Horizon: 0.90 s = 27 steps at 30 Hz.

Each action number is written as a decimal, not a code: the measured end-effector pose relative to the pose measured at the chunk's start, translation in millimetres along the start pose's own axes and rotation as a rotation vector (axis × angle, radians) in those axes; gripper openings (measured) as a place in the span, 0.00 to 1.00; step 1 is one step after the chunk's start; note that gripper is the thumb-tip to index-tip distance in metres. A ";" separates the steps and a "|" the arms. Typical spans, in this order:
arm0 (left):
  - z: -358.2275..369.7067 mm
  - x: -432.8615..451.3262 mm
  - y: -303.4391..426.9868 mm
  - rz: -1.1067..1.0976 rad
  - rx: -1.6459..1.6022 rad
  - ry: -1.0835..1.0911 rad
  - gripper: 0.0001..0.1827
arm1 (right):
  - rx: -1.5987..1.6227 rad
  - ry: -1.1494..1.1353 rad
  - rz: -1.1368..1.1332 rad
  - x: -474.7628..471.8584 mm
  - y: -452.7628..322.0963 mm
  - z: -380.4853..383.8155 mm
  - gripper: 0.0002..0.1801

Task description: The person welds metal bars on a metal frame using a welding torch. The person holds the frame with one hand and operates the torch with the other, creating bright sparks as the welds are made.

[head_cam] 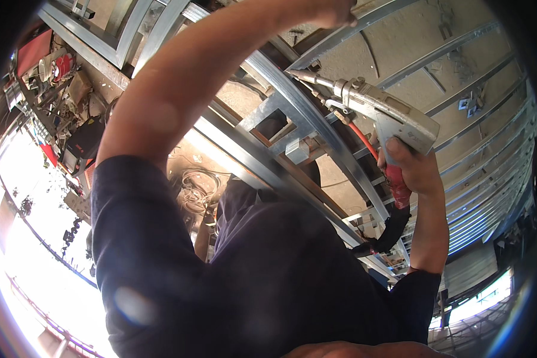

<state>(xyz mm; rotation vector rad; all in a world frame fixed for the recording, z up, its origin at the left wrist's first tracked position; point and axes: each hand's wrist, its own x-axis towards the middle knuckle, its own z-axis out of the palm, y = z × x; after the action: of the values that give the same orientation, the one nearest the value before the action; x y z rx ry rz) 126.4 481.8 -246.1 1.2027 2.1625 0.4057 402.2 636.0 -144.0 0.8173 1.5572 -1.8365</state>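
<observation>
My right hand [409, 165] is closed around the grip of a handheld laser welding gun [385, 112]. The gun's narrow copper-coloured nozzle [304, 75] points up and left, its tip close to a corner of the galvanized steel tube frame [326, 47]. An orange hose [362, 138] runs beside the gun, and a black-sleeved cable [396, 228] leaves the red lower end of its grip. My left arm reaches across the top of the view. My left hand [335, 13] is at the frame's edge, its fingers bent and partly cut off by the picture's rim, so its hold is unclear.
Long steel tubes [304, 103] cross in front of my body, with a square tube stub [297, 151] among them. Parallel bars [465, 85] extend to the right. Coiled cable [199, 190] lies on the floor. A black bag [87, 138] and clutter are at the left.
</observation>
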 end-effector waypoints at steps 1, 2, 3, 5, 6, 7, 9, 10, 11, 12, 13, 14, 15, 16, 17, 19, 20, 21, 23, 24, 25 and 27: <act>15.6 3.7 1.9 0.001 0.017 -0.076 0.17 | -0.004 -0.011 -0.003 -1.1 1.7 -1.6 0.26; 21.7 -0.3 2.5 -0.022 -0.001 -0.047 0.18 | -0.023 -0.024 -0.006 -0.2 2.6 -1.8 0.26; 22.9 0.7 0.2 -0.021 -0.003 -0.057 0.18 | -0.040 -0.035 -0.008 1.3 2.5 -1.5 0.26; 25.1 3.5 -5.3 -0.014 -0.006 -0.080 0.19 | -0.069 -0.042 -0.001 1.6 3.3 -0.5 0.27; 17.9 -7.1 -1.4 -0.105 -0.053 -0.067 0.20 | -0.096 -0.063 0.001 2.5 1.1 -0.2 0.27; 14.3 -13.9 -1.8 -0.128 -0.049 -0.064 0.20 | -0.122 -0.083 0.002 3.3 -0.6 -0.2 0.27; 16.3 -2.8 -2.8 -0.104 -0.051 -0.087 0.20 | -0.085 -0.067 -0.008 4.2 2.7 -0.4 0.28; 16.9 2.8 -2.7 -0.088 -0.050 -0.104 0.20 | -0.066 -0.059 -0.014 4.8 4.6 -1.0 0.29; 16.8 4.2 -2.3 -0.084 -0.048 -0.119 0.20 | -0.069 -0.062 -0.019 5.1 6.9 -2.1 0.29; 16.9 6.4 -2.0 -0.079 -0.046 -0.134 0.20 | -0.072 -0.063 -0.024 5.5 9.3 -3.4 0.30; 17.1 9.3 -1.6 -0.068 -0.035 -0.142 0.19 | -0.074 -0.063 -0.028 5.3 11.0 -4.1 0.31; 15.9 6.3 -2.4 -0.074 -0.026 -0.140 0.19 | -0.089 -0.069 -0.043 4.8 10.2 -3.4 0.28; 14.7 3.8 -3.4 -0.079 -0.018 -0.139 0.18 | -0.104 -0.074 -0.058 4.0 8.9 -2.0 0.26; 12.3 2.9 -3.0 -0.083 0.038 -0.174 0.17 | -0.119 -0.079 -0.074 3.5 8.0 -1.1 0.24; 7.4 5.2 0.8 -0.073 0.091 -0.215 0.16 | -0.118 -0.074 -0.071 3.5 8.2 -1.1 0.27; -0.4 1.2 11.3 -0.142 0.076 -0.245 0.15 | -0.118 -0.068 -0.067 4.2 8.6 -1.0 0.33; -1.9 1.3 12.9 -0.162 0.067 -0.270 0.15 | -0.116 -0.071 -0.071 4.5 8.5 -0.5 0.33; -2.6 0.1 13.2 -0.184 0.058 -0.294 0.16 | -0.116 -0.076 -0.076 4.9 8.6 0.3 0.33; -0.2 -1.1 10.0 -0.127 0.031 -0.247 0.16 | -0.130 -0.079 -0.086 5.0 7.9 1.2 0.30; -0.9 -1.0 11.1 -0.092 0.018 -0.228 0.16 | -0.144 -0.075 -0.090 4.7 6.7 1.1 0.28; -1.6 0.0 12.5 -0.096 0.009 -0.225 0.16 | -0.157 -0.070 -0.094 4.4 6.3 1.3 0.25; -2.4 4.9 16.1 -0.097 -0.007 -0.223 0.16 | -0.134 -0.041 -0.093 3.7 8.6 2.3 0.25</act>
<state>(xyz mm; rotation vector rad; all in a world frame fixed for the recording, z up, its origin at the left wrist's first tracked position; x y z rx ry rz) 133.3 494.7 -237.4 1.0792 2.0156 0.2258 406.2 632.4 -151.9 0.6522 1.6971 -1.7790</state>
